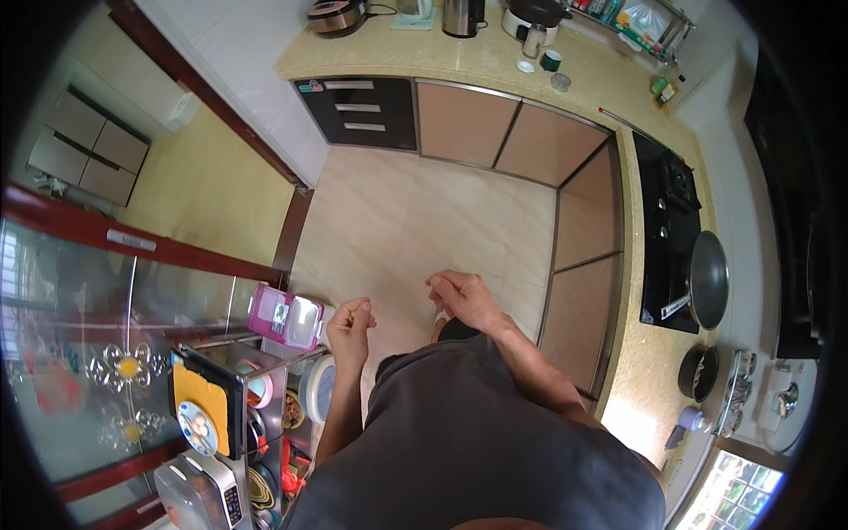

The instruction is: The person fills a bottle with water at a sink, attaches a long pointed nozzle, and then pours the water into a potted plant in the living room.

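Observation:
My left hand [350, 326] is in mid-air with its fingers loosely curled. I see nothing in it. It is nearest to a pink-edged plastic storage box [286, 318] on its left, apart from it. My right hand [467, 298] hangs over the tiled floor [424, 218], fingers bent inward and the thumb against them. No object shows in that hand, though the inside of the palm is hidden. Part of a foot [438, 324] appears below it.
A metal shelf rack [268, 364] on the left bears a plate of eggs [197, 427]. On the right, a frying pan [709, 279] sits on a black gas hob [662, 265]. Ahead, a glass jar [534, 41] and an electric kettle [460, 18] stand on the counter [391, 54].

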Motion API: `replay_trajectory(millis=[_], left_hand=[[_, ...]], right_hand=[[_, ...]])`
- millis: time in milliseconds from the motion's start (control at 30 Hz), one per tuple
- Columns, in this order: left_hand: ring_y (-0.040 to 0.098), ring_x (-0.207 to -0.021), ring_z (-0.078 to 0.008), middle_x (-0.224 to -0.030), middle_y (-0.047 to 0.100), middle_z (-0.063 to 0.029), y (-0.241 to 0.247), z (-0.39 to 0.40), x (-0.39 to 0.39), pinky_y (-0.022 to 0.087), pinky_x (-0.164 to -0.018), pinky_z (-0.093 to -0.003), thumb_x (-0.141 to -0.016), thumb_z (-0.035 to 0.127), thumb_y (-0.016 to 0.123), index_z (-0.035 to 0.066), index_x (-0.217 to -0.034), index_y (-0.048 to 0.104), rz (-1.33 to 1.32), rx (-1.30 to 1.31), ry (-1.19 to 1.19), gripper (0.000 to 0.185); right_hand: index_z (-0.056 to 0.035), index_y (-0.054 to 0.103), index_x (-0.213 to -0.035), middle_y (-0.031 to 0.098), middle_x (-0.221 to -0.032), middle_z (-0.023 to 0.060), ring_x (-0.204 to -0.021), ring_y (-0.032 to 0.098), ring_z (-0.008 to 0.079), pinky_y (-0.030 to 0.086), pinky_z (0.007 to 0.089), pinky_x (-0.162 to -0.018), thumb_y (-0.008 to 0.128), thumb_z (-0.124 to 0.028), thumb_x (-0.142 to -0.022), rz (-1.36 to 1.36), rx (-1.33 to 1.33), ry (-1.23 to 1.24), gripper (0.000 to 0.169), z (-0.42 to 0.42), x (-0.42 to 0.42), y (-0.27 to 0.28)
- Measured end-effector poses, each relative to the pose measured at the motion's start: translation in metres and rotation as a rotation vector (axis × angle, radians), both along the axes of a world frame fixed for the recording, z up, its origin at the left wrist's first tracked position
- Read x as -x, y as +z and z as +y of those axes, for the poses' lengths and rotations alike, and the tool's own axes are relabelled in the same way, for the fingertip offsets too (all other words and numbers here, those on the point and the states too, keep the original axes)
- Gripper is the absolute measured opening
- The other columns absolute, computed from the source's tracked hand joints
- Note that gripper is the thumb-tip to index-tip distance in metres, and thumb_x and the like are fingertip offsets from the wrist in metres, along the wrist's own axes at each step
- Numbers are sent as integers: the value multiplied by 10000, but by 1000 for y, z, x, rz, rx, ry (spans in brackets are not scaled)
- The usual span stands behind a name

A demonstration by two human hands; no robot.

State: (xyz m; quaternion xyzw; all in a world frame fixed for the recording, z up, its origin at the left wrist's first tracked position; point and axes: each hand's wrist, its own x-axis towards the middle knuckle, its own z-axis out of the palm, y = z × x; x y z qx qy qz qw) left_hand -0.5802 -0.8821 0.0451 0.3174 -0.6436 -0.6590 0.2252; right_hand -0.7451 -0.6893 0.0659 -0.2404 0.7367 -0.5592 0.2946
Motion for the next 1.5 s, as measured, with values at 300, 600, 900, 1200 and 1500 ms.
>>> replay_trajectory(millis=[300, 600, 900, 1200, 1500], left_hand=[[620, -764, -91, -871, 687, -54, 18, -40, 158, 492, -726, -242, -1066, 282, 537, -21, -1145, 695, -9, -53, -120, 351], [346, -1469, -334, -1562, 410, -193, -8, -163, 263, 302, -1178, -487, -1086, 490, 273, 0, -1413, 544, -94, -4, -258, 649], [210, -1531, -370, -1633, 242, -262, 5, -324, 384, 178, -1222, -473, -1074, 504, 334, 3, -1465, 495, 0, 260, -264, 655], [147, -1544, -391, -1667, 125, -255, 2, -412, 469, 148, -1228, -497, -1073, 508, 303, 34, -1513, 441, -29, 356, -244, 661], [71, -1560, -377, -1654, 104, -296, 6, -468, 508, 138, -1239, -436, -1029, 464, 486, 30, -1554, 349, -67, 316, 19, 695]], right_hand=[[-27, 696, -1084, 724, -898, 100, -757, 687, 171, 555, 341, -654, 520, -292, -1042, -119, -88, -60, 321, -60, 145, 17], [-19, 699, -1064, 728, -911, 123, -807, 690, 215, 541, 346, -795, 513, -345, -1033, -159, -79, -24, 377, -171, 245, -2], [-1, 538, -1384, 660, -1247, 212, -1152, 651, 268, 529, 371, -945, 576, -408, -1012, 283, -92, -107, 553, -303, 365, 23], [8, 554, -1351, 732, -1000, 87, -869, 667, 121, 534, 275, -809, 623, -124, -998, 30, -29, -16, 383, -385, 439, -12], [82, 633, -1191, 708, -1038, 121, -883, 707, 173, 580, 303, -805, 619, -94, -988, -160, 107, 286, 268, -546, 548, -11]])
